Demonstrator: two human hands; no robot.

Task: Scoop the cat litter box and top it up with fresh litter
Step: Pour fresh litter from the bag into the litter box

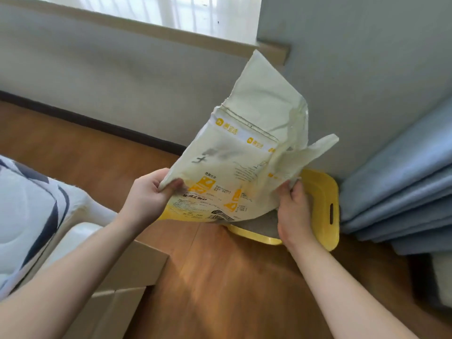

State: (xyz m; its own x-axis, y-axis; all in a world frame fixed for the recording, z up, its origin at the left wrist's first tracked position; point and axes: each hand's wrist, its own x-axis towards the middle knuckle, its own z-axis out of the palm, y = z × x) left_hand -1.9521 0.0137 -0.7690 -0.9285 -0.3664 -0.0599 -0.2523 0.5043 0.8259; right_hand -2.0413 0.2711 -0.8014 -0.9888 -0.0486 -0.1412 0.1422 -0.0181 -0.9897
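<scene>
A pale yellow litter bag with yellow print is held up over the yellow litter box, which stands on the floor in the corner against the wall. The bag looks limp and flat, its printed bottom end lowest. My left hand pinches the bag's left edge. My right hand grips its right edge, in front of the box. A patch of grey litter shows inside the box under the bag. Most of the box is hidden by the bag and my right hand.
A blue curtain hangs in folds right of the box. A cardboard box stands at lower left beside a white and navy cushion. Wooden floor lies in front; a wall and window sill are behind.
</scene>
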